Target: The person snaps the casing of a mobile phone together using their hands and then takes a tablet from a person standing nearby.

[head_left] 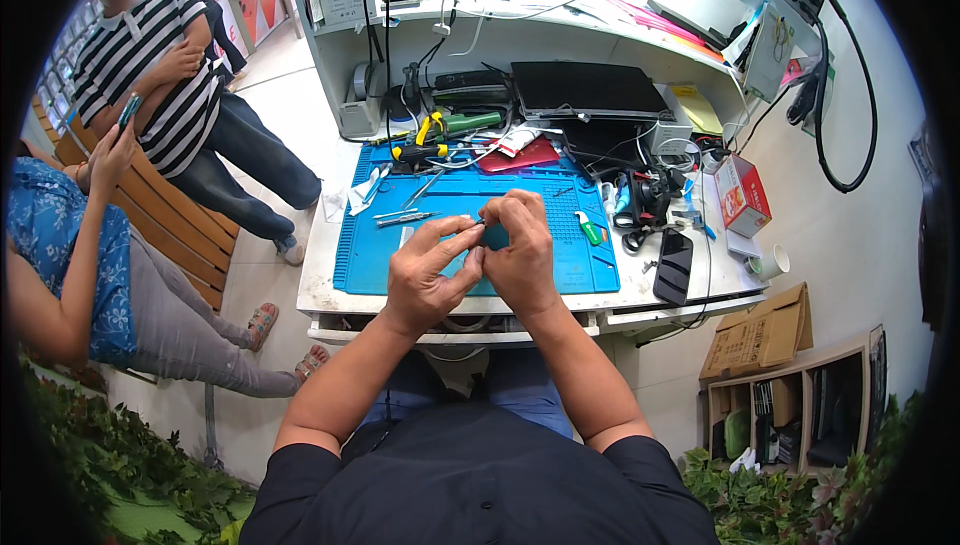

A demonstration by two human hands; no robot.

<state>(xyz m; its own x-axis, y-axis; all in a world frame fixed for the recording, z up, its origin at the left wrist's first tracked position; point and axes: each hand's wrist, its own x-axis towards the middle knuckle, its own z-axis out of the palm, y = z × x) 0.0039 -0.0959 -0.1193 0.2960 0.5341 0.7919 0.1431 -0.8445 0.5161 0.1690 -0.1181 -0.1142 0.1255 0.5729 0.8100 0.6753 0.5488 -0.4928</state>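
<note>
Blue marks out a flat work mat [570,270] on a white desk [322,277], and both bare hands are above its near half, around the middle. Left hand [432,273] and right hand [522,250] meet with bent fingers, tips drawn in close, pinching a tiny dark piece [480,223] between them. That piece is held over the middle of the mat; the fingertips cover most of it, so its kind cannot be told, nor how hard each finger presses.

On the mat, toward its left side, lie slim metal tools [404,218], with a white-and-blue wrapper [366,191] just beyond them. A small green-and-white item [588,228] rests near the mat's right side. Along the mat's far edge sit a yellow-and-black hand tool [420,152] and a red packet [530,156], and past that edge is a flat black screen [590,90].

Just right of the mat, a black phone [673,270] lies flat on the desk. Farther right of the mat are a red box [742,195] and a paper cup [775,263] tipped on its side.

Well to the left of the mat, a person in a striped shirt [150,70] stands with arms folded; nearer, a person in a blue patterned top [75,255] holds up another phone [128,111].
</note>
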